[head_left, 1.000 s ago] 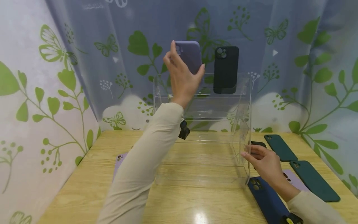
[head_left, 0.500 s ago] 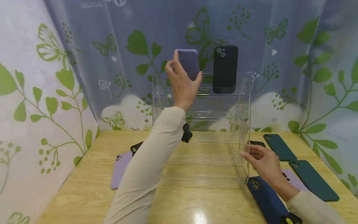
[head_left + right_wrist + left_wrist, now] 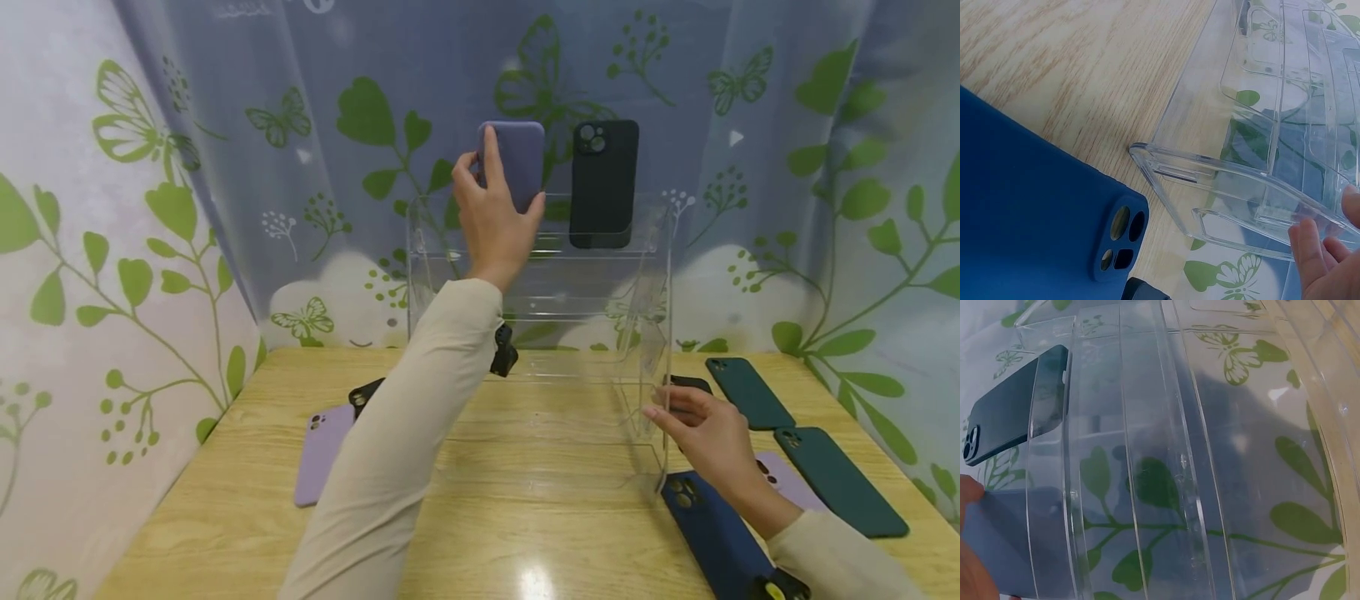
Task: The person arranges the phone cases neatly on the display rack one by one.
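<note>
My left hand (image 3: 495, 217) grips a purple phone case (image 3: 521, 158) by its edges at the top tier of a clear acrylic display stand (image 3: 540, 479). The case is close to upright, and its camera cutout is hidden by the fingers. In the left wrist view, the lower part of the purple case (image 3: 1004, 537) shows behind the tier's clear lip. A black phone case (image 3: 603, 183) stands on the same tier, to the right. My right hand (image 3: 712, 437) pinches the stand's right side panel, also visible in the right wrist view, fingers (image 3: 1310, 250) against the panel.
On the wooden table (image 3: 480, 542), right of the stand, lie a blue case (image 3: 712, 533), two dark green cases (image 3: 750, 392), a lilac case (image 3: 791, 483) and a black one (image 3: 690, 383). Left lie another lilac case (image 3: 322, 454) and a black case (image 3: 363, 393). A patterned curtain hangs behind.
My left hand has lowered the purple case and then shifted it slightly right and up, making it more upright. The right hand has stayed on the panel.
</note>
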Available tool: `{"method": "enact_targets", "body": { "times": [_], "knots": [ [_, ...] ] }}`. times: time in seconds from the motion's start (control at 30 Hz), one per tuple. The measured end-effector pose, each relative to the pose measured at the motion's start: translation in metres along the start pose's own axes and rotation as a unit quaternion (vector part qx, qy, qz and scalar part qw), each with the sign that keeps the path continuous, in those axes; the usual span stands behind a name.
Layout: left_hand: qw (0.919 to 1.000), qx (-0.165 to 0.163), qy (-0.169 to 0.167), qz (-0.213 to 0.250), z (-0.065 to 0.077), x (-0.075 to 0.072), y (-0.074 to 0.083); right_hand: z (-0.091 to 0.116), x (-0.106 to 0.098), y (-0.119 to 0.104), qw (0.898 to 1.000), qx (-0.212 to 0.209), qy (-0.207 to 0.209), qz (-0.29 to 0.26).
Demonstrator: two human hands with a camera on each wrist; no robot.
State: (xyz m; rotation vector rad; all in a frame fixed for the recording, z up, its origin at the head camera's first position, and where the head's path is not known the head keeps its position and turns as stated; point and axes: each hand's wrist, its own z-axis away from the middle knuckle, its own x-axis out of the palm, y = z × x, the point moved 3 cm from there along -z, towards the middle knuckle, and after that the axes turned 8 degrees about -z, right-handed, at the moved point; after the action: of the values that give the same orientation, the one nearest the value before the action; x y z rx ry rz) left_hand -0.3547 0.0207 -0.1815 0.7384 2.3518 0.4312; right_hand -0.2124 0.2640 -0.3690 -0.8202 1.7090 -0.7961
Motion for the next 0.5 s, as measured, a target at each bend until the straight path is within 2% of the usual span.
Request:
{"method": "enact_targets", "body": {
  "times": [0.23, 0.5],
  "knots": [
    [0.9956, -0.035, -0.068, -0.055, 0.005, 0.007, -0.006, 0.000, 0.000, -0.002, 1.000, 0.012, -0.007, -0.006],
    [0.9931, -0.030, -0.071, -0.088, 0.007, 0.013, -0.007, 0.000, -0.001, 0.001, 1.000, 0.015, -0.004, -0.004]
  ]
}}
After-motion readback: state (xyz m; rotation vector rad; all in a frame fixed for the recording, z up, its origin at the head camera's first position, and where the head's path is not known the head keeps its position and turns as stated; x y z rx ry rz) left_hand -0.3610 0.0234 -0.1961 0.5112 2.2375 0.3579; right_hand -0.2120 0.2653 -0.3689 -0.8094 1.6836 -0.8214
